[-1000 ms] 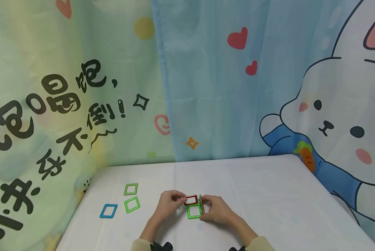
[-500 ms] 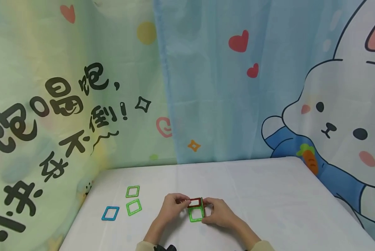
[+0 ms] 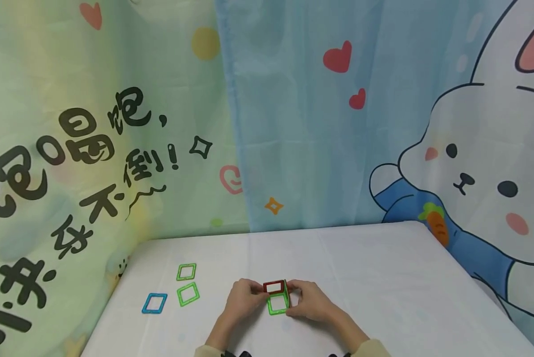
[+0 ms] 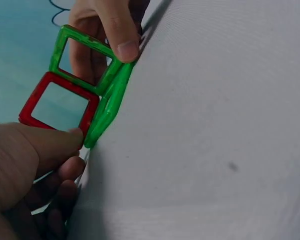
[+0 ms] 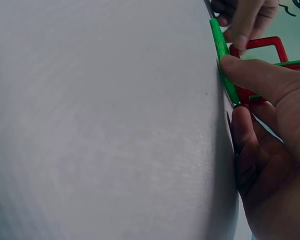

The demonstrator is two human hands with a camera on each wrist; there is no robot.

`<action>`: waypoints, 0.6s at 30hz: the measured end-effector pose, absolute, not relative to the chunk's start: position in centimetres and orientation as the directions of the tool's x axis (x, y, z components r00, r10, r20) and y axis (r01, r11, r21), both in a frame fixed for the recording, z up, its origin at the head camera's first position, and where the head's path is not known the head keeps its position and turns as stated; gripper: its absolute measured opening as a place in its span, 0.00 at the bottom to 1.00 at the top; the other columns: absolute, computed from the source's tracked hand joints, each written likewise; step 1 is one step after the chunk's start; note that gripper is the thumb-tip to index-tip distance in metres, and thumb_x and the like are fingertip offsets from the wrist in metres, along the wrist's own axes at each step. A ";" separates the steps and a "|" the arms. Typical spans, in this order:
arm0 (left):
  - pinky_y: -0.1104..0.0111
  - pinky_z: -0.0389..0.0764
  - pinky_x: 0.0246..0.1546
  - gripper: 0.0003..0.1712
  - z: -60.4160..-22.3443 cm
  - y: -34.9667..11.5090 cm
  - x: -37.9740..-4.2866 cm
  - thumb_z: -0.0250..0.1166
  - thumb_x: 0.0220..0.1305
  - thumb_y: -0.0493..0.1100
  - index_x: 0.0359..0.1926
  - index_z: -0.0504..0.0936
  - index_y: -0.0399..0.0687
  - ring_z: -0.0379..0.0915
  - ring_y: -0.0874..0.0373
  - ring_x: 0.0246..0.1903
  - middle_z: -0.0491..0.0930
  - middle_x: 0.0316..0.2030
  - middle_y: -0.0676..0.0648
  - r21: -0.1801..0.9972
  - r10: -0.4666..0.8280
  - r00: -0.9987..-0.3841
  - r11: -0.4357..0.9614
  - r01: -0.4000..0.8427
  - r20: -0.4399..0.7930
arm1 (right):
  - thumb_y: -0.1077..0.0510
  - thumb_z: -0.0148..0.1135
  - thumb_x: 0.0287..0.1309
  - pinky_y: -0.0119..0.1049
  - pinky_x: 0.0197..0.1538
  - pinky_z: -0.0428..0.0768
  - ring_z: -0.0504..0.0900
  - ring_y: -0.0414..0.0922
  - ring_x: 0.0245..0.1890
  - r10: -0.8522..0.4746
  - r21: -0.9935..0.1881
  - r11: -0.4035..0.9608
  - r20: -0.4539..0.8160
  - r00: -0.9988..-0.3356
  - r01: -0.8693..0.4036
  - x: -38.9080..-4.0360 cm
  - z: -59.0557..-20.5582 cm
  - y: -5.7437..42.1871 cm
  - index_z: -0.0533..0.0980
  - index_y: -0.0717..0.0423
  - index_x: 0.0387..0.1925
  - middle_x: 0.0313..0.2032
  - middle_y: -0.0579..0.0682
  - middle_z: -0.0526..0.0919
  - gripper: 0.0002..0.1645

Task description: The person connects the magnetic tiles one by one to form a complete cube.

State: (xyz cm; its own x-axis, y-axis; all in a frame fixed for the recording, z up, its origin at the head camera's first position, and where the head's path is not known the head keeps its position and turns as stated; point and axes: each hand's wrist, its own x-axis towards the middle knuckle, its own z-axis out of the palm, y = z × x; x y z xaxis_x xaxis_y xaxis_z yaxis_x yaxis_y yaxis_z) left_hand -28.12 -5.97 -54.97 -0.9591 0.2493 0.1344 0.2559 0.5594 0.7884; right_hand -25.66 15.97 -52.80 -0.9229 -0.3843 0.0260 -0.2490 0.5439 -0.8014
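My left hand (image 3: 244, 300) pinches the lower left corner of a red magnetic tile (image 3: 273, 282), a square open frame standing on edge. Below it a green magnetic tile (image 3: 277, 312) lies flat on the white table. A second green tile (image 4: 58, 49) stands upright at the right, its edge meeting the red one at a corner. My right hand (image 3: 311, 300) holds that upright side, thumb (image 5: 231, 62) at the flat green tile's edge. Red also shows along the outer side of the upright green tile in the right wrist view, mostly hidden by the hand.
Off to the left on the white table (image 3: 383, 277) lie a blue square tile (image 3: 144, 303) and two loose green ones, a far tile (image 3: 179, 271) and a nearer tile (image 3: 180, 296). A printed curtain (image 3: 293, 148) hangs behind the table.
The red tile has come against the upright green tile. My left fingers have slid from its left side down to its lower corner. My right hand stays on the upright side.
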 end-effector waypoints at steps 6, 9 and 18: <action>0.68 0.74 0.23 0.05 -54.7 -5.4 -27.6 0.75 0.51 0.41 0.27 0.88 0.44 0.73 0.66 0.20 0.82 0.20 0.56 0.728 0.177 -0.967 0.636 0.254 0.182 | 0.61 0.80 0.38 0.31 0.23 0.69 0.71 0.38 0.20 -0.377 -0.796 0.546 0.046 -0.925 -0.262 -25.7 -52.6 16.0 0.77 0.61 0.54 0.42 0.47 0.81 0.36; 0.68 0.73 0.22 0.06 -54.6 -5.1 -27.3 0.75 0.50 0.42 0.25 0.88 0.45 0.73 0.66 0.20 0.82 0.20 0.55 0.719 0.139 -0.975 0.658 0.224 0.176 | 0.60 0.81 0.38 0.32 0.25 0.69 0.70 0.39 0.21 -0.364 -0.786 0.558 0.056 -0.930 -0.266 -25.6 -52.6 15.9 0.77 0.61 0.53 0.41 0.46 0.81 0.37; 0.68 0.72 0.19 0.07 -54.4 -4.4 -26.5 0.75 0.50 0.42 0.22 0.86 0.46 0.71 0.65 0.17 0.80 0.18 0.55 0.733 0.086 -0.986 0.660 0.164 0.143 | 0.57 0.81 0.37 0.39 0.38 0.72 0.74 0.42 0.34 -0.336 -0.744 0.605 0.085 -0.938 -0.285 -25.1 -53.0 15.5 0.78 0.58 0.52 0.41 0.44 0.82 0.36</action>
State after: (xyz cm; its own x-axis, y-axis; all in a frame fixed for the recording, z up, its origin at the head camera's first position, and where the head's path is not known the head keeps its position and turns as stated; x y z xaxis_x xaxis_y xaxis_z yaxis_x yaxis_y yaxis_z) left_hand -26.46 -4.40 -54.44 -0.9860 0.0860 0.1430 0.1639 0.6604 0.7328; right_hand -25.11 15.54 -52.97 -0.9379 -0.3364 0.0852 -0.2846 0.6049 -0.7437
